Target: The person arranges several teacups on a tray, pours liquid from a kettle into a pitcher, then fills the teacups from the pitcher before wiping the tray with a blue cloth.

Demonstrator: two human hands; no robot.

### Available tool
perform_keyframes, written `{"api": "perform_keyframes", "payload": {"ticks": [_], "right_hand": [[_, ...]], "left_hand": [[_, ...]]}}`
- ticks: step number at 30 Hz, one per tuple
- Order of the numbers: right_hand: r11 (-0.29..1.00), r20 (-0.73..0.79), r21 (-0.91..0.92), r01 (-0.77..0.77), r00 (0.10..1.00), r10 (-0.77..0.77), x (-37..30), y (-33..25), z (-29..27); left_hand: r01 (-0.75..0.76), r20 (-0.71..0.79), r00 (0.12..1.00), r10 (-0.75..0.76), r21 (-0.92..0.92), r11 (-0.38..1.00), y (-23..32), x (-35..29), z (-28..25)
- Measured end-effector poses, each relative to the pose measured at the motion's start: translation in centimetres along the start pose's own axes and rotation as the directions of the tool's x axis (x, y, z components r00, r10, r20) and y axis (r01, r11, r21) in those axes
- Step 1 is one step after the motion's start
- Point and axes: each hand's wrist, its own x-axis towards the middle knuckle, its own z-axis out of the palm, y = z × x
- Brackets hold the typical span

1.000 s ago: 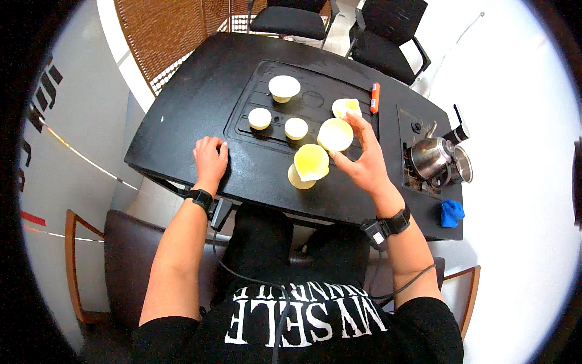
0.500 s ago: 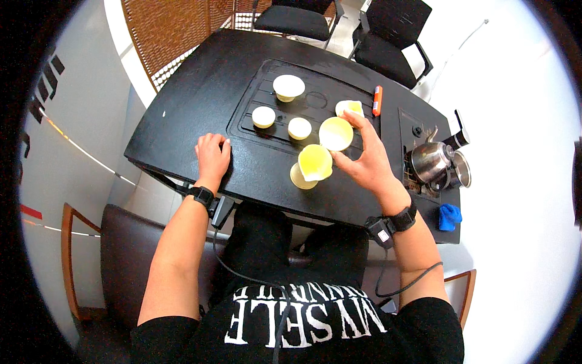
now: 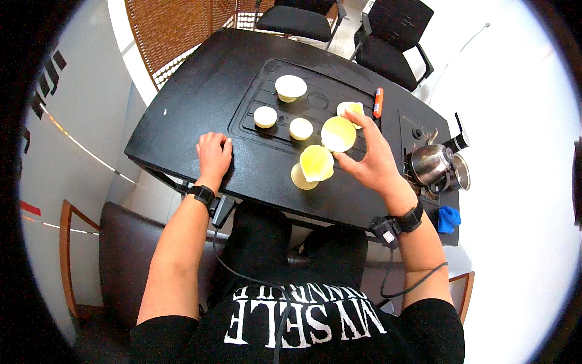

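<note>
Our right hand (image 3: 377, 162) pinches the tea bowl (image 3: 339, 134) up beside the spouted pitcher (image 3: 316, 162), left of grip; can't tell how much we've poured. Left hand (image 3: 213, 154) loose, farther left.

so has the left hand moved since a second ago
No, not visibly: the left hand rests on the black table, beside the near left corner of the tray, as before.

My left grip (image 3: 214, 156) is on the desk (image 3: 188, 97), left of the spouted vessel (image 3: 316, 162) before me. My right grip (image 3: 374, 156) has the bowl (image 3: 338, 134) just beyond it. On the tray (image 3: 327, 84) behind sit a left cup (image 3: 265, 117), a right cup (image 3: 301, 128) and, farther back, a wide cup (image 3: 291, 87). The kettle (image 3: 428, 165) is far right, the cloth (image 3: 448, 219) nearer me.
</note>
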Motion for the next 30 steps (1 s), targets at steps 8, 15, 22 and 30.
{"api": "perform_keyframes", "payload": {"ticks": [8,15,22,30], "right_hand": [[0.999,0.024,-0.014,0.035,0.999,-0.034,0.4,-0.5,-0.7],[0.992,0.039,-0.085,0.094,0.995,-0.091,0.8,-1.0,-1.4],[0.979,0.073,-0.117,0.165,0.985,-0.157,1.2,-1.2,-2.0],[0.958,0.053,-0.13,0.254,0.967,-0.249,1.7,-1.5,-2.1]], "left_hand": [[0.004,-0.005,1.0,-0.004,-0.013,1.0,0.1,0.1,0.1],[-0.003,-0.004,1.0,0.003,-0.007,1.0,-0.2,0.1,0.3],[0.006,0.009,1.0,-0.006,-0.001,1.0,0.0,0.1,0.2],[0.012,0.01,1.0,-0.012,0.016,1.0,0.1,0.1,0.2]]}}
